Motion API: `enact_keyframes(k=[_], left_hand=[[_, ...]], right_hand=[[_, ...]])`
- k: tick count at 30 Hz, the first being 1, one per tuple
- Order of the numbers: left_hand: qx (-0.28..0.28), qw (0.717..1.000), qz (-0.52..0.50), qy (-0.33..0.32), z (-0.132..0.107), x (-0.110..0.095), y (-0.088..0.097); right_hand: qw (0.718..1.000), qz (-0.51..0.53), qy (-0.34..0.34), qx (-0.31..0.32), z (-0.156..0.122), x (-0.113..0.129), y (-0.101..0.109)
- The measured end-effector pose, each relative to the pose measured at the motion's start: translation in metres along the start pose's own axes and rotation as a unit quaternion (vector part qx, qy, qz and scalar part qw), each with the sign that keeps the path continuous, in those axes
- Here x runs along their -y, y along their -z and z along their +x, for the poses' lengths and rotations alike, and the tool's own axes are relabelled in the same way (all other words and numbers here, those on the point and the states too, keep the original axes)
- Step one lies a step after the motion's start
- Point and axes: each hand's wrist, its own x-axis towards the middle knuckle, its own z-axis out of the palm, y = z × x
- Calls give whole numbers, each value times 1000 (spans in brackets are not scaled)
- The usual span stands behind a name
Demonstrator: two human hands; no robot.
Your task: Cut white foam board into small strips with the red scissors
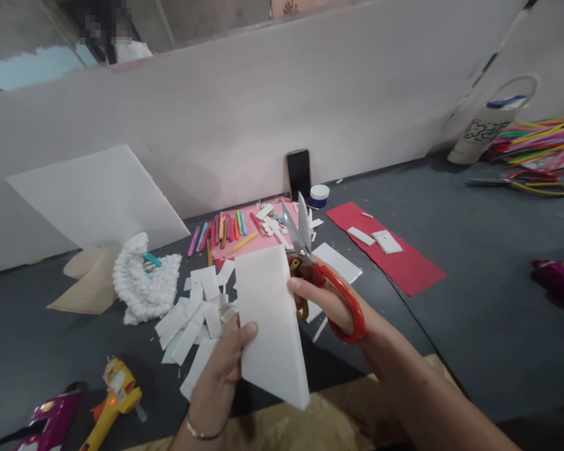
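My left hand (225,360) grips the lower left edge of a white foam sheet (270,326), holding it up over the dark table. My right hand (326,300) is closed through the red handles of a pair of scissors (310,263), whose blades stand apart at the sheet's top right corner. Below and left of the sheet lies a pile of cut white foam strips (195,316).
A white fringed piece (141,282) lies to the left; a yellow glue gun (115,398) sits at bottom left. Coloured markers (220,232), pink paper, a phone (299,172), a tape roll (319,195) and red paper (390,250) lie behind. Coloured sticks are at far right.
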Motion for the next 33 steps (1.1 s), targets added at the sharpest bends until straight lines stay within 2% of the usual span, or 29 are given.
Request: enact_keyframes(k=[3, 6, 10, 17, 20, 23, 26, 30, 31, 33], left_hand=[[42, 999, 22, 9, 0, 0, 0], [58, 998, 33, 8, 1, -1, 1], [57, 996, 72, 10, -1, -6, 5], [55, 974, 218, 28, -3, -20, 16], [11, 984, 175, 4, 1, -20, 15], [-27, 999, 29, -34, 3, -21, 15], [13, 995, -91, -50, 0, -21, 12], [99, 987, -93, -85, -7, -8, -8], [107, 987, -78, -90, -8, -3, -15], [76, 990, -65, -99, -8, 5, -26]], right_hand=[[999, -6, 33, 19, -3, 9, -6], [999, 4, 38, 18, -7, 14, -10], [997, -58, 29, -32, -9, 17, -5], [990, -104, -17, -98, -9, 8, 16], [978, -137, -6, -156, -4, -5, 18], [964, -94, 21, -249, 4, -23, 18], [939, -26, 65, -335, 11, -39, 17], [912, -7, 99, -398, 11, -50, 11], [911, -9, 101, -400, 10, -51, 7], [915, -8, 95, -392, 9, -52, -1]])
